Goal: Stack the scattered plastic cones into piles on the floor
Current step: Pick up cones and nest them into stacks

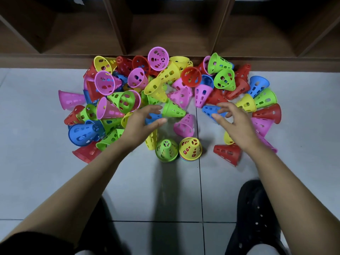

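Observation:
A heap of perforated plastic cones [165, 85] in pink, yellow, green, red and blue lies scattered on the grey tiled floor. Two upright piles stand nearest me: one topped by a green cone [166, 150], the other by a yellow cone [190, 148]. My left hand [142, 123] hovers with spread fingers over a blue cone [153, 117], beside a green cone [173, 110] lying on its side. My right hand [233, 122] hangs above another blue cone [211, 110], fingers loosely bent, holding nothing.
A dark wooden shelf unit [169, 34] with open compartments stands right behind the heap. A red cone [228, 153] lies apart at the right. My black shoe [257, 218] rests on the tiles at the lower right. Bare floor [36, 162] stretches left.

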